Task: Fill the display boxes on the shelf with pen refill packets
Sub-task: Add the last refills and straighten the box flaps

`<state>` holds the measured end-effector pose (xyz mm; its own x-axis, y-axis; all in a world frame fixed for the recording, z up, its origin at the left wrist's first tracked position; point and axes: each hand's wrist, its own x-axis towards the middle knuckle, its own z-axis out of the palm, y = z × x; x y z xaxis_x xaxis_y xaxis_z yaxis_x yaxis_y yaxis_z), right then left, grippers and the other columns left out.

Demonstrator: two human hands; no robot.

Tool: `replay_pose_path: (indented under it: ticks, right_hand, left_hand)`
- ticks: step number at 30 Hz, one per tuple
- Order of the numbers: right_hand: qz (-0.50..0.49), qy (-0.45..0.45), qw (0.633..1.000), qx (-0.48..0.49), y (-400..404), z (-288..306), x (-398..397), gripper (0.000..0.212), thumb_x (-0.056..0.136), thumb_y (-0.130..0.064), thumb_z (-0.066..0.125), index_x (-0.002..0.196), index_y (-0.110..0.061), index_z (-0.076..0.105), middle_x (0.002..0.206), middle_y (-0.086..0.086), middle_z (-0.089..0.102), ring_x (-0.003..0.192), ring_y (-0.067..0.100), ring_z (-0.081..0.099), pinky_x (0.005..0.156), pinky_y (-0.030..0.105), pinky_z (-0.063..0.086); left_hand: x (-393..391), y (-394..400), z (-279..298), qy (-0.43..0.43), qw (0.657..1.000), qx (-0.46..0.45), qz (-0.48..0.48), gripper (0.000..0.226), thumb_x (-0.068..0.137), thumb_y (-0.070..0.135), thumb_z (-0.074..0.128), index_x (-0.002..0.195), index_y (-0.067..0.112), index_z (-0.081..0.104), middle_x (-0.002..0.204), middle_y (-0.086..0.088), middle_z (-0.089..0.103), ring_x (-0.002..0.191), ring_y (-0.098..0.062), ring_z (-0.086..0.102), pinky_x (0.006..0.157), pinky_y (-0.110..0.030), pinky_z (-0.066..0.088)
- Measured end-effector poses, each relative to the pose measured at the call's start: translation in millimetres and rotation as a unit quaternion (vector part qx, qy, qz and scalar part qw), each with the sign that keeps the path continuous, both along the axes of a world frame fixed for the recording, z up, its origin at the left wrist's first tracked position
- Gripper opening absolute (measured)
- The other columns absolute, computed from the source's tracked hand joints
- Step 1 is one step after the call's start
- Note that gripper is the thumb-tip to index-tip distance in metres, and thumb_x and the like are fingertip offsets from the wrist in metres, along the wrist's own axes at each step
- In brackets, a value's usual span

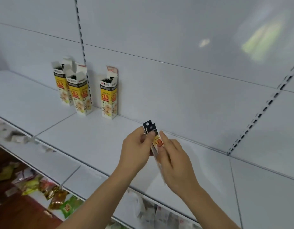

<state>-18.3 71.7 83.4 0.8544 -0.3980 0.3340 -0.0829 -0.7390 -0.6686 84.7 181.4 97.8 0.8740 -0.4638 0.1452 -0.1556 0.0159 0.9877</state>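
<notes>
A small bundle of refill packets (153,136) sits above the shelf (93,139), pinched by the left hand (136,146) and gripped by the right hand (172,156); three open display boxes (109,96) further back already show dark packet tops, apparently partly filled

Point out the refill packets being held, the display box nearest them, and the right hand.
refill packets (157,142): head view, on the yellow and red label.
display box (108,100): head view, on its yellow front face, rightmost of three.
right hand (175,160): head view, on the back of the hand.
</notes>
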Motion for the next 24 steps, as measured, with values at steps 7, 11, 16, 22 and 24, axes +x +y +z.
replay_pose_path:
  ticks: [7, 11, 16, 22, 24]
  right_hand:
    - [0.064, 0.060, 0.988, 0.126, 19, 24, 78, 0.012, 0.103, -0.025, 0.061, 0.101, -0.032, 0.070, 0.078, -0.006, 0.075, 0.069, 0.007, 0.069, 0.065, 0.013, 0.047]
    - [0.090, 0.099, 0.986, 0.103, 14, 31, 126, 0.018, 0.100, -0.026, 0.066, 0.085, -0.020, 0.070, 0.068, -0.003, 0.074, 0.048, 0.004, 0.053, 0.053, 0.014, 0.036]
    - [0.068, 0.074, 0.990, 0.099, 3, 36, 179, 0.019, 0.100, -0.029, 0.067, 0.084, -0.020, 0.071, 0.069, -0.006, 0.074, 0.054, 0.002, 0.060, 0.054, 0.012, 0.040]
    - [0.030, -0.008, 0.991, 0.130, -6, 52, 225, 0.011, 0.102, -0.031, 0.064, 0.095, -0.026, 0.070, 0.076, -0.009, 0.076, 0.062, 0.006, 0.064, 0.057, 0.018, 0.045]
    - [0.015, -0.044, 0.990, 0.136, -4, 59, 237, 0.007, 0.103, -0.030, 0.065, 0.097, -0.028, 0.069, 0.080, -0.011, 0.077, 0.074, 0.009, 0.071, 0.066, 0.020, 0.052]
  left_hand:
    - [76, 32, -5, 0.017, 0.998, 0.009, 0.052, 0.036, 0.098, 0.032, 0.074, 0.080, 0.002, 0.071, 0.078, -0.013, 0.067, 0.068, -0.017, 0.056, 0.072, -0.036, 0.045]
    - [119, 42, -1, -0.032, 0.997, 0.026, 0.061, 0.025, 0.104, 0.027, 0.066, 0.082, 0.019, 0.075, 0.067, 0.009, 0.065, 0.065, -0.004, 0.055, 0.066, -0.022, 0.042]
    - [180, 48, 18, -0.183, 0.967, 0.078, 0.159, 0.014, 0.106, 0.033, 0.062, 0.101, 0.034, 0.074, 0.090, 0.025, 0.070, 0.091, 0.006, 0.063, 0.074, -0.009, 0.047]
    - [249, 49, 12, -0.261, 0.929, 0.184, 0.187, 0.062, 0.103, 0.046, 0.062, 0.156, 0.023, 0.039, 0.153, 0.005, 0.045, 0.143, -0.014, 0.043, 0.114, -0.032, 0.040]
    - [264, 48, 14, -0.272, 0.928, 0.197, 0.160, 0.069, 0.103, 0.049, 0.060, 0.160, 0.023, 0.032, 0.161, 0.005, 0.038, 0.148, -0.012, 0.036, 0.113, -0.027, 0.033]
